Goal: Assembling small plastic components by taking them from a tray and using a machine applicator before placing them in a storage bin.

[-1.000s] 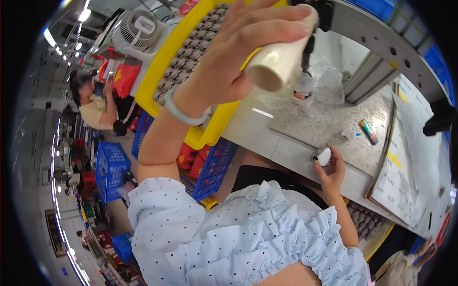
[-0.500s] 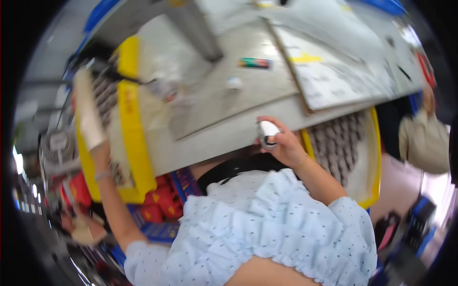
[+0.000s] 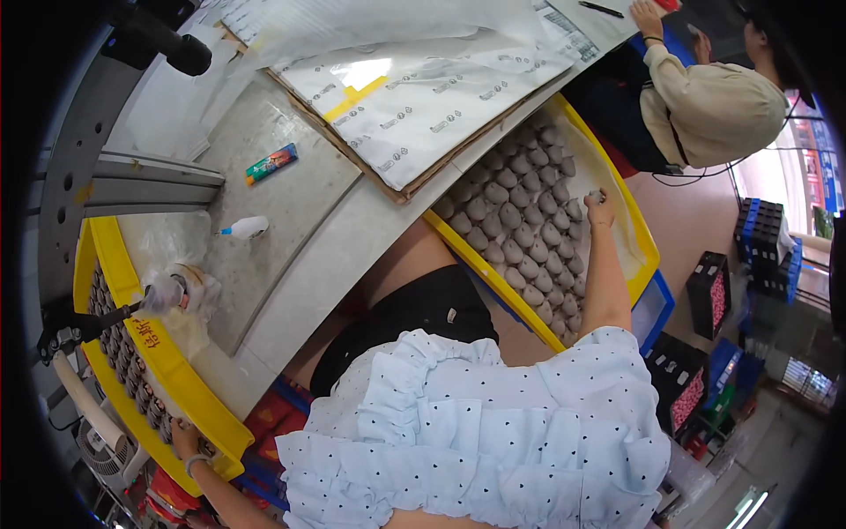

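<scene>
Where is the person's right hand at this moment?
In the head view, the right hand reaches into the yellow tray of grey round parts on the person's right, closed on one part near its far side.

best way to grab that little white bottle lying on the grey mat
Take the white bottle across its rounded body, coming down from above. It lies on its side on the grey mat, blue tip pointing left, with bare mat on both long sides, so fingers fit there. The narrow tip offers little hold.
</scene>
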`<action>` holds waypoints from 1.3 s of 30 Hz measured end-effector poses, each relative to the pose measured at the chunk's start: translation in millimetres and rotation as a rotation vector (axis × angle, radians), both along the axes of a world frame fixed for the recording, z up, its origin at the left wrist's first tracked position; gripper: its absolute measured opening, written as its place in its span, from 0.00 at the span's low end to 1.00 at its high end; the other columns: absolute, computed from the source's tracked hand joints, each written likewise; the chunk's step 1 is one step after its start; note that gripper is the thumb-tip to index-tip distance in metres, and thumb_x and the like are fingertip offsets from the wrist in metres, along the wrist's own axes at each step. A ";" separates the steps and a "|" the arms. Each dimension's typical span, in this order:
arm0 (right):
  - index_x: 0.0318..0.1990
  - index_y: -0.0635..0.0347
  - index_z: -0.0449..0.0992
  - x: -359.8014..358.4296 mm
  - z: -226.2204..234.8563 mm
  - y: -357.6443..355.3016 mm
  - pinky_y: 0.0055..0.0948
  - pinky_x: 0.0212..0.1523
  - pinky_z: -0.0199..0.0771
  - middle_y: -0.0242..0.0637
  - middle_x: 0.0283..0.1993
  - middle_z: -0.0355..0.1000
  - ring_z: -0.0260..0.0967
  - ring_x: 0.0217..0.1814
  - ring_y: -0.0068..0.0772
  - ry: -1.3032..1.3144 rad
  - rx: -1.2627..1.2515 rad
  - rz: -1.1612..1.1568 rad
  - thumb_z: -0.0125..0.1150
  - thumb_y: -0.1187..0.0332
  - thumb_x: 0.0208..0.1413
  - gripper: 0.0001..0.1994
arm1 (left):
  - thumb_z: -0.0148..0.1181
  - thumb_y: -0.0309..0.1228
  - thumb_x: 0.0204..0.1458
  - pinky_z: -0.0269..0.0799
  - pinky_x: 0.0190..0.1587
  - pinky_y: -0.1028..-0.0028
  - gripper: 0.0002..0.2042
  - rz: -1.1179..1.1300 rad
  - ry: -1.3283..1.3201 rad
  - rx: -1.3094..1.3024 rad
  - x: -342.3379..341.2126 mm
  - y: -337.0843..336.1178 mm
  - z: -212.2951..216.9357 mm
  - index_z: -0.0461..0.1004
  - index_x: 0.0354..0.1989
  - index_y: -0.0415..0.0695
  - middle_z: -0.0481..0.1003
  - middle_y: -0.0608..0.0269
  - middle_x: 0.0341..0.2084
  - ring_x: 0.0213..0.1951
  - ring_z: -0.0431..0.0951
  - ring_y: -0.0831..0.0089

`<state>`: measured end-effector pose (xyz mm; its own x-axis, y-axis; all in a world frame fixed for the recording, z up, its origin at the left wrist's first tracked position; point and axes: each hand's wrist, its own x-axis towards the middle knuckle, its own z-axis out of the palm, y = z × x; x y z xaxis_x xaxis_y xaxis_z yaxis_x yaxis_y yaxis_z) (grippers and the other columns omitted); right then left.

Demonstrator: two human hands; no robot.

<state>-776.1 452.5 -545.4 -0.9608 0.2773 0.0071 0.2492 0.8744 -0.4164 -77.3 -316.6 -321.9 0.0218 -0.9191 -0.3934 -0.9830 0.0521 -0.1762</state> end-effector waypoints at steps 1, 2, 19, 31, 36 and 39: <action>0.53 0.55 0.68 -8.9 -11.8 3.9 0.35 0.50 0.67 0.43 0.48 0.70 0.68 0.48 0.40 -0.002 -0.004 0.020 0.63 0.62 0.42 0.26 | 0.57 0.34 0.45 0.68 0.45 0.65 0.22 -0.064 -0.023 -0.027 5.0 -1.3 -2.2 0.64 0.50 0.41 0.69 0.50 0.49 0.44 0.74 0.56; 0.51 0.56 0.69 -16.2 -21.9 -0.3 0.33 0.52 0.65 0.42 0.48 0.70 0.67 0.51 0.41 -0.040 0.036 0.039 0.64 0.64 0.40 0.26 | 0.57 0.35 0.45 0.67 0.47 0.66 0.23 -0.122 -0.051 -0.055 9.8 -0.8 -2.1 0.64 0.50 0.41 0.69 0.50 0.50 0.45 0.73 0.56; 0.46 0.65 0.68 149.8 220.1 -383.4 0.28 0.47 0.64 0.39 0.46 0.68 0.65 0.45 0.29 0.136 -0.835 1.059 0.56 0.77 0.48 0.15 | 0.50 0.22 0.50 0.79 0.38 0.66 0.32 0.433 2.346 0.766 -242.6 220.1 72.0 0.47 0.64 0.55 0.58 0.57 0.57 0.51 0.68 0.49; 0.45 0.61 0.72 214.7 243.5 -475.1 0.24 0.46 0.64 0.34 0.44 0.69 0.66 0.45 0.26 -0.759 -1.026 1.440 0.60 0.78 0.47 0.16 | 0.58 0.24 0.48 0.69 0.50 0.66 0.32 0.066 1.961 0.548 -277.8 232.2 32.0 0.45 0.58 0.52 0.58 0.56 0.52 0.50 0.69 0.62; 0.41 0.60 0.74 228.6 260.7 -452.9 0.25 0.45 0.65 0.36 0.39 0.71 0.67 0.43 0.32 -0.555 -0.896 1.519 0.62 0.82 0.40 0.16 | 0.58 0.20 0.45 0.65 0.49 0.73 0.33 0.037 1.935 0.582 -280.7 232.0 33.1 0.46 0.58 0.48 0.58 0.58 0.50 0.48 0.66 0.71; 0.38 0.58 0.76 227.0 273.5 -450.5 0.27 0.44 0.64 0.35 0.36 0.72 0.67 0.41 0.35 -0.148 -0.730 1.609 0.63 0.82 0.35 0.18 | 0.58 0.20 0.44 0.63 0.51 0.75 0.33 -0.025 1.919 0.596 -282.7 231.7 36.9 0.47 0.57 0.47 0.58 0.59 0.49 0.48 0.63 0.74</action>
